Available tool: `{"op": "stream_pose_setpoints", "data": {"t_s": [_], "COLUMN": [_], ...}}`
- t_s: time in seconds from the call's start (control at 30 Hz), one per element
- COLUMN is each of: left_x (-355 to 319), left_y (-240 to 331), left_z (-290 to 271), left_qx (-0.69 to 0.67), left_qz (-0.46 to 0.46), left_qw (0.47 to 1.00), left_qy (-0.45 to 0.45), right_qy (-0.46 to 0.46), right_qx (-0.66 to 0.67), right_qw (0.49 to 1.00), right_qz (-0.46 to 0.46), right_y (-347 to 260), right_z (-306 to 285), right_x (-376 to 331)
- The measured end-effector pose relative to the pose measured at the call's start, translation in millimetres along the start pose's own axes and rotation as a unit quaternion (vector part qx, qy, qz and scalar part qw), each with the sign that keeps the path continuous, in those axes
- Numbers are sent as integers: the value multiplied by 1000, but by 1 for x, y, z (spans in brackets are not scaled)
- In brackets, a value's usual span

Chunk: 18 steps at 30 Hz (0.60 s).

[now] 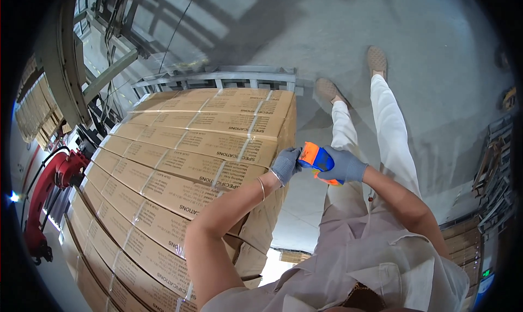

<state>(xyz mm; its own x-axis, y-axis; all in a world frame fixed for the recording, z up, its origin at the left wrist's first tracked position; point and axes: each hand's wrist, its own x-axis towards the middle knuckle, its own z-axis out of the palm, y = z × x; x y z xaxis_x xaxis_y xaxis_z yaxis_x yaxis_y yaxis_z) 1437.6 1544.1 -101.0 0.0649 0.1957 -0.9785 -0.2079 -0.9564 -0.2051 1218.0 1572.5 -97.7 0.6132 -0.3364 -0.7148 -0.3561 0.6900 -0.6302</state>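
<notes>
Both of my hands wear grey gloves and meet in front of my body, at the right edge of a big stack of brown cartons (180, 148). Between them is a bright orange-and-blue object (316, 156), whose kind I cannot make out. My left hand (286, 165) has its fingers closed on the object's left end. From the other side, my right hand (347, 165) wraps round it, with an orange part showing below the fingers. White straps cross the cartons in bands.
A grey metal frame (218, 79) runs along the stack's far end. To the left stands a red robot arm (52, 187) beside a steel post (62, 67). Metal racks (497, 170) line the far right. My legs and shoes (329, 89) are on grey floor right of the stack.
</notes>
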Motion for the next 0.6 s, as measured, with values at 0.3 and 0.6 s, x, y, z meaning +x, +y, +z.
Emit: {"op": "stream_pose_setpoints", "data": {"t_s": [0.3,0.6], "left_x": [-18,-4], "left_y": [43,74], "left_z": [-4,-99], "left_qx": [-218,179], "left_qz": [-47,146], "left_qw": [971,968], "left_qy": [-90,100], "right_qy": [51,16], "right_qx": [29,-34], "right_qw": [998,999], "right_qz": [-17,-1], "right_y": [1,-14], "right_z": [2,2], "right_x": [9,44]}}
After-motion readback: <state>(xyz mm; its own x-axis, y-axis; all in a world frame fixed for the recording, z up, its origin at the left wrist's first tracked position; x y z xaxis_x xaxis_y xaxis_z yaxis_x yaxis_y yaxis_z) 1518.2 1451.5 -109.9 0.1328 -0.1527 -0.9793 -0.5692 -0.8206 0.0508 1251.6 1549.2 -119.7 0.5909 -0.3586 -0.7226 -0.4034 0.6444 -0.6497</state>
